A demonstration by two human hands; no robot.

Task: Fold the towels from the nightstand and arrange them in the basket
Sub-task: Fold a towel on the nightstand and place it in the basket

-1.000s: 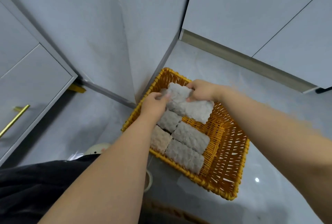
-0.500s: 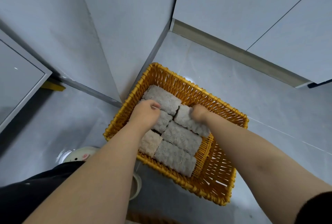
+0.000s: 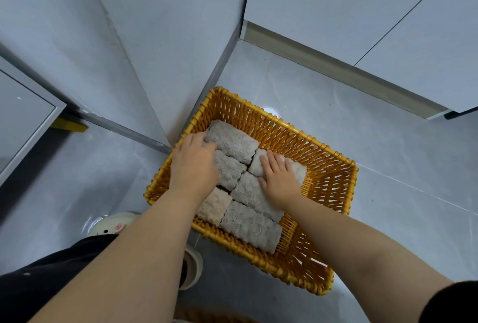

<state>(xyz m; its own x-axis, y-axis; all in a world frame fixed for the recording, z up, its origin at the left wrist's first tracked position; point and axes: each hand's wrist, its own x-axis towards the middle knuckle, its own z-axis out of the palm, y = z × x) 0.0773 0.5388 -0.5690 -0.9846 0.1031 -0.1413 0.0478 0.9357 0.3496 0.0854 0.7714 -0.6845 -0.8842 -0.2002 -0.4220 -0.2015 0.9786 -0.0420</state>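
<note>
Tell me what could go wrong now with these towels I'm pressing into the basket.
The right hand lies flat on the right row's far towel; a lopsided push could loosen its fold. The left hand touches the far left towel by the basket wall; pulling away might drag it askew.

Wicker basket [image 3: 333, 161] sat on grey floor [image 3: 388, 141] | folded towels [image 3: 251, 227] packed inside | left hand [image 3: 192, 164] on rear towel [image 3: 232, 139], grip unclear | right hand [image 3: 279, 180] lay flat on neighbouring towel [image 3: 297, 170]

No readable text or labels anywhere
</note>
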